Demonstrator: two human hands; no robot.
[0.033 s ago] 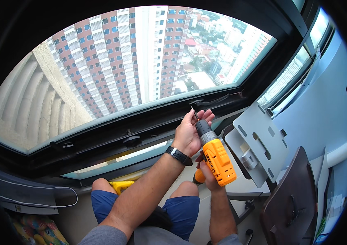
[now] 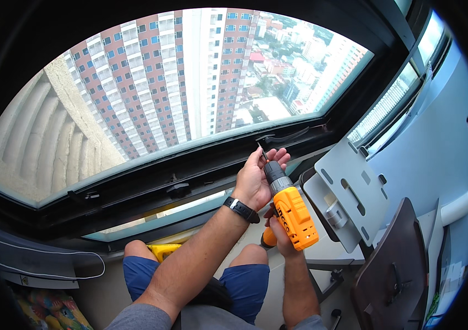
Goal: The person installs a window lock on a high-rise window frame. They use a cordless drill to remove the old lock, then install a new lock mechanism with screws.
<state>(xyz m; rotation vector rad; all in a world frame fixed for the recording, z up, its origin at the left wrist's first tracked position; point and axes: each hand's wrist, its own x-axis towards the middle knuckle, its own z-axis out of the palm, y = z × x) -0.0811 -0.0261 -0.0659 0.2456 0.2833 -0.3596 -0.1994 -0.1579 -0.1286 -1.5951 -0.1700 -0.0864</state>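
An orange cordless drill [image 2: 293, 215] with a black and grey chuck points up toward the window frame. My right hand [image 2: 284, 237] is wrapped around its grip, below the drill body. A thin dark bit [image 2: 265, 156] sticks out of the chuck. My left hand [image 2: 254, 182], with a black watch on its wrist, is turned palm up beside the chuck. Its thumb presses at the bit near the tip, and the other fingers curl on the far side. Whether a screw sits on the tip is too small to tell. Just beyond lies a black window latch [image 2: 265, 137].
The tilted window's black frame [image 2: 135, 199] runs across in front of me, with a latch piece [image 2: 178, 190] on it. To the right stand a silver laptop stand [image 2: 349, 190] and a dark brown panel [image 2: 392, 269]. A yellow object [image 2: 163, 251] lies by my left knee.
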